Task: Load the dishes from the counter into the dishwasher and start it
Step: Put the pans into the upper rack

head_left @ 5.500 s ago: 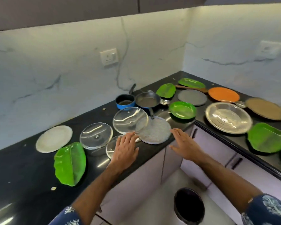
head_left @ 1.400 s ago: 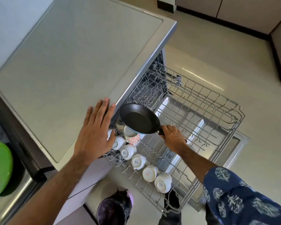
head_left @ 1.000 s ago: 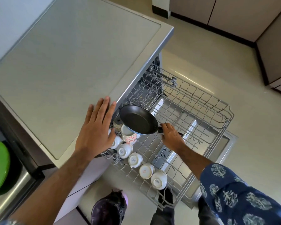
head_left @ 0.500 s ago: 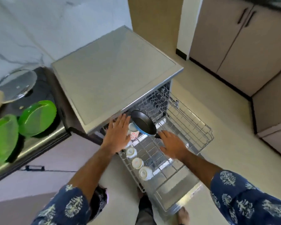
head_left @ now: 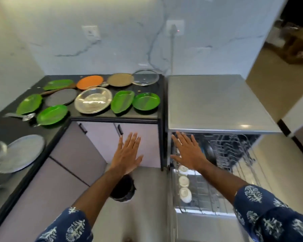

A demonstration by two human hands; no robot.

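Note:
The dishwasher [head_left: 217, 103] stands open at the right with its wire rack [head_left: 234, 154] pulled out. A dark frying pan [head_left: 210, 151] leans in the rack, and white cups [head_left: 184, 180] line its left side. My right hand [head_left: 187, 151] is empty, fingers spread, over the rack's left end. My left hand [head_left: 128, 154] is also spread and empty, in front of the cabinet doors. On the black counter [head_left: 112, 115] lie green plates [head_left: 145, 103], a steel plate [head_left: 93, 100], an orange plate [head_left: 89, 82], a brown plate [head_left: 120, 79] and a glass lid [head_left: 145, 77].
More green leaf-shaped plates [head_left: 52, 114] and a grey flat pan [head_left: 61, 96] sit on the corner counter. Steel plates [head_left: 19, 152] lie on the left counter. A dark bin [head_left: 123, 189] stands on the floor below my left arm. A plug [head_left: 173, 29] is in the wall socket.
My right hand has let go of the frying pan, which now rests in the rack. My left hand left the dishwasher's edge. My view has swung left towards the counter.

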